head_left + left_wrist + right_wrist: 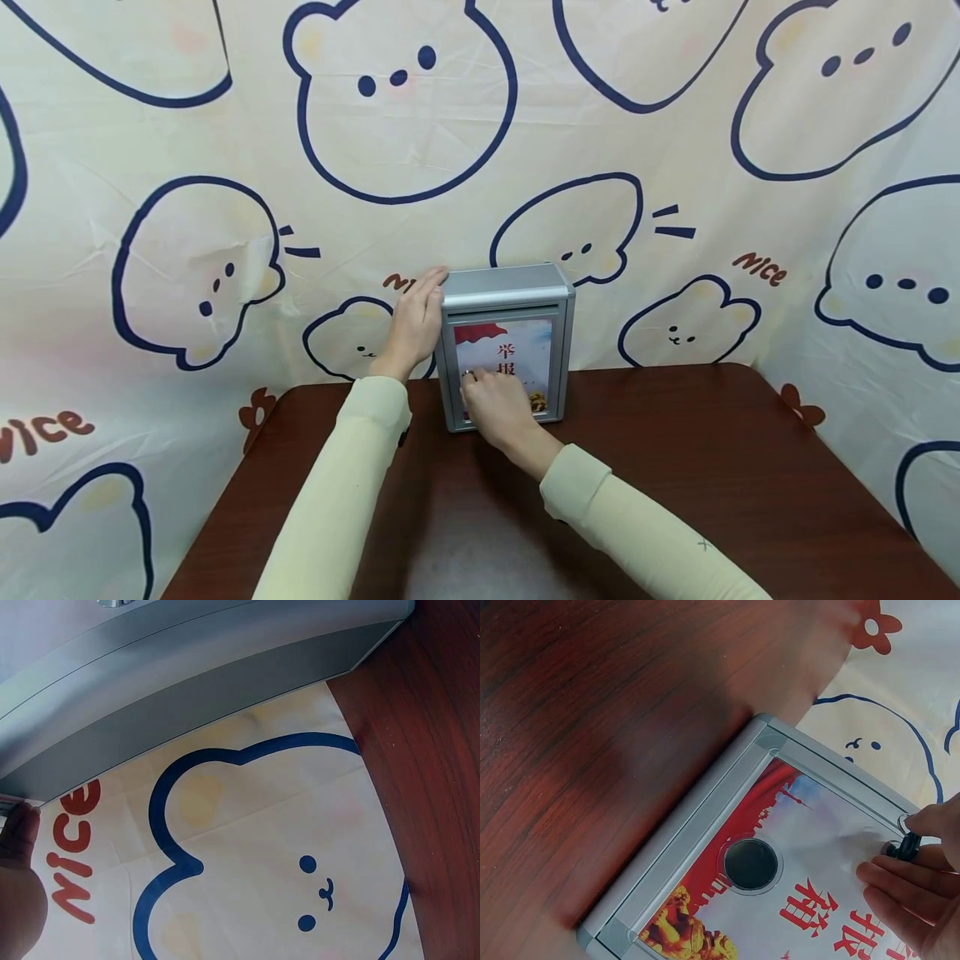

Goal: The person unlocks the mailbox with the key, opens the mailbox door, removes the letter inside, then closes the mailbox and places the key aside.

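A silver-grey metal box (504, 287) stands upright near the table's back edge, with a printed poster (817, 825) behind its front panel. My left hand (417, 321) rests on the box's upper left corner, fingers fairly straight; in the left wrist view only part of this hand (21, 900) shows, beside the box's grey side wall (225, 705). At the left part of the front panel, my right hand (498, 408) pinches a small black-headed key (909, 846) at the lock (890, 848), thumb on one side and fingers on the other.
The dark brown wooden table (675, 467) extends in front of the box and to both sides. Close behind hangs a pale cloth (397, 150) with cartoon animal outlines. A round dark window (751, 864) lies low in the box's front.
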`<move>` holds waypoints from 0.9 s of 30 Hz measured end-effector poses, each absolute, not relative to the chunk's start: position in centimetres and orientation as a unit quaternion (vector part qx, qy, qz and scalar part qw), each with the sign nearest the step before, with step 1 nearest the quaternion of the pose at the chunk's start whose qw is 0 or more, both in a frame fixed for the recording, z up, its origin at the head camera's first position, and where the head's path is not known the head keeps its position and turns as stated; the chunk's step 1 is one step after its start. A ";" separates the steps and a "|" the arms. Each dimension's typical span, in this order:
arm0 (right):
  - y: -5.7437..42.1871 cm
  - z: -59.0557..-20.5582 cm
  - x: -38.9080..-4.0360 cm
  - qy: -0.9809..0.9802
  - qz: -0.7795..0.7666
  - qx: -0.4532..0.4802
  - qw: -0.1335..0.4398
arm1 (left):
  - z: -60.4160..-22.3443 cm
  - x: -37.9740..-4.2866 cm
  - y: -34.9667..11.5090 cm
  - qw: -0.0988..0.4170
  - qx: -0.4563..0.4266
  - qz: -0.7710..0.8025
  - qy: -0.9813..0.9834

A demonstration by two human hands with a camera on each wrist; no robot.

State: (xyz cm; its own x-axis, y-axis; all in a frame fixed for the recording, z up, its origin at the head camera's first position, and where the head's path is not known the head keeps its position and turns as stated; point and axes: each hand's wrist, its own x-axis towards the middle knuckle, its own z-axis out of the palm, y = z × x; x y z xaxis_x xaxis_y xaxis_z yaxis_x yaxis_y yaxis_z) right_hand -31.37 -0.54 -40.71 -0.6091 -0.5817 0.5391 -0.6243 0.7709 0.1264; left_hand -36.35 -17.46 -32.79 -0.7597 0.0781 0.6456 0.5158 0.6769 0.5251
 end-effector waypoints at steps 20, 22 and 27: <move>-0.6 -40.7 -31.2 -0.908 0.061 0.318 0.267 | -32.6 -36.3 -17.4 0.298 -0.181 -0.357 -0.867; -0.6 -40.7 -31.2 -0.908 0.064 0.316 0.268 | -32.6 -36.3 -17.5 0.298 -0.179 -0.356 -0.867; -0.8 -40.7 -31.2 -0.908 0.071 0.311 0.272 | -32.7 -36.4 -17.6 0.297 -0.177 -0.357 -0.868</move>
